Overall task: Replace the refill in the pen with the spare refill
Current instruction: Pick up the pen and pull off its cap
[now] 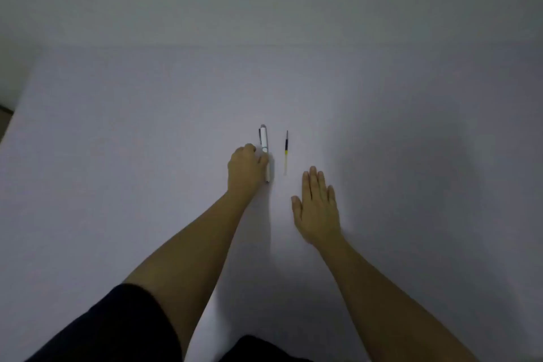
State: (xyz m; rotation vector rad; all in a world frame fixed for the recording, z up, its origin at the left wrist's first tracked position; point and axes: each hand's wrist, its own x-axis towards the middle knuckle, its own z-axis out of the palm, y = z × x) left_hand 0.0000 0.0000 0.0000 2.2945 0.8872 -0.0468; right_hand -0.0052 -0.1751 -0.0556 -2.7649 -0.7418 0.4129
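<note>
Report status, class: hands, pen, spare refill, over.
Left hand closing on pen. Right hand flat, empty. Spare refill untouched beside pen. Nothing in the way.

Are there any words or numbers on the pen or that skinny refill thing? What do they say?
No text can be read anywhere in this picture.
The white pen: no print visible; it is too small and blurred to tell.
The spare refill: only colour bands, dark then yellow, no letters or numbers.
The table: plain, no signs or labels.
</note>
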